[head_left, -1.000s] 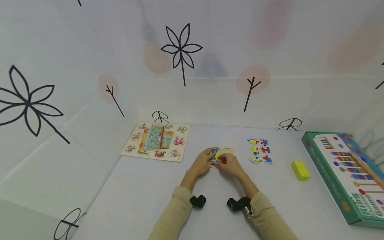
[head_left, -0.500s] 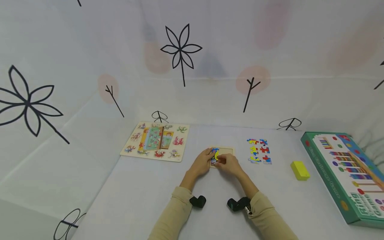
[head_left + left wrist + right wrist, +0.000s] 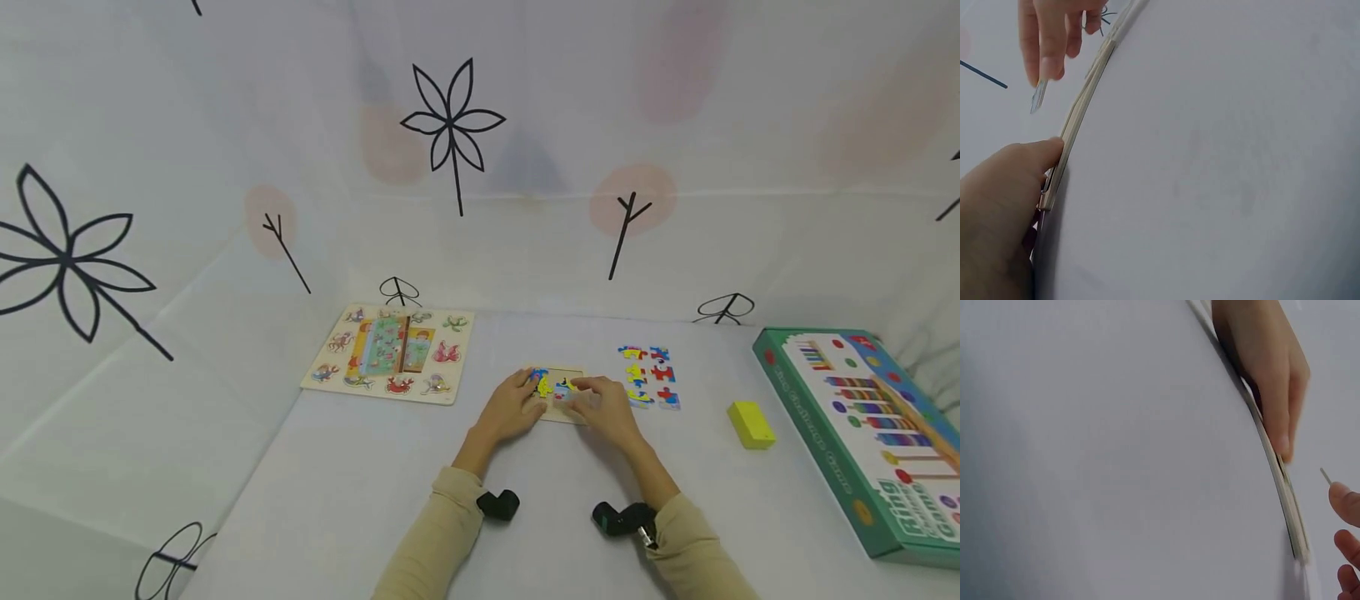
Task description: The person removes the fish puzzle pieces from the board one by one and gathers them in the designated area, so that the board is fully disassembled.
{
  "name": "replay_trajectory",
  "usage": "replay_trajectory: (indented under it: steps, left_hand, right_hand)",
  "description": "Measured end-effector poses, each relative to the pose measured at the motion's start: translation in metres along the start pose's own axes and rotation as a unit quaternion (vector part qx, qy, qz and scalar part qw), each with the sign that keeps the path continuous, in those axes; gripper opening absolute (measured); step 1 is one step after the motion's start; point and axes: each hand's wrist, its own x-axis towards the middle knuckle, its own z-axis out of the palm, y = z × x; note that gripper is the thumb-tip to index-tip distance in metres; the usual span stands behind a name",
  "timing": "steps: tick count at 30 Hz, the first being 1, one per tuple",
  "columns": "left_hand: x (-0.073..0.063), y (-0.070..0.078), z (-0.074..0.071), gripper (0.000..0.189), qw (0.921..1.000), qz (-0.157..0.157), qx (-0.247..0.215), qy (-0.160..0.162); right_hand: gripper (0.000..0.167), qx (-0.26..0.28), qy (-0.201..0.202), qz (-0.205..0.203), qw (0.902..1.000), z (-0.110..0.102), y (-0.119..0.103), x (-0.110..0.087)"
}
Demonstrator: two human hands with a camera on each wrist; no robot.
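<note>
On the table in the head view lies a small wooden puzzle tray [image 3: 562, 414], with blue and yellow jigsaw pieces [image 3: 542, 384] along its left side. My left hand [image 3: 512, 410] holds the tray by its left side, the thumb [image 3: 1047, 153] against the near edge in the left wrist view. Between the thumb and fingers of my right hand [image 3: 611, 410] is a jigsaw piece [image 3: 561, 391], held over the tray's right half. The left wrist view shows that piece [image 3: 1037, 99] tilted and raised above the tray; its picture is mostly hidden.
Several loose jigsaw pieces [image 3: 662, 375] lie in two columns right of the tray. Beyond them are a yellow block [image 3: 752, 426] and a large green game box [image 3: 832, 467]. A wooden board with sea animals [image 3: 444, 387] lies at the back left, before a patterned cloth wall.
My right hand has moved right, off the pieces at the tray's left side, and now pinches a jigsaw piece above the tray. The left hand stays at the tray's left side.
</note>
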Motion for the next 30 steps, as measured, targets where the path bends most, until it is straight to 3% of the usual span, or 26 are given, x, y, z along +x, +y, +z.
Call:
replay_trajectory:
  steps: [10,16,24,30]
  left_hand:
    - [0.000,0.006,-0.004,0.053,0.9983,-0.010,0.054,-0.021]
    - [-0.001,0.001,-0.007,0.054,0.9967,-0.027,0.071,-0.030]
    - [-0.006,-0.012,-0.012,0.054,0.9982,-0.050,0.020,-0.025]
    - [-0.009,-0.013,-0.013,0.055,0.9987,-0.045,-0.012,-0.020]
  right_hand:
    - [0.035,-0.061,0.021,0.030,0.9975,-0.045,0.029,-0.003]
    - [0.035,-0.091,0.002,0.059,0.9941,-0.057,0.038,-0.002]
    - [0.034,-0.090,-0.023,0.079,0.9925,-0.051,0.042,0.001]
    - [0.035,-0.141,-0.056,0.079,0.9853,-0.045,0.041,0.007]
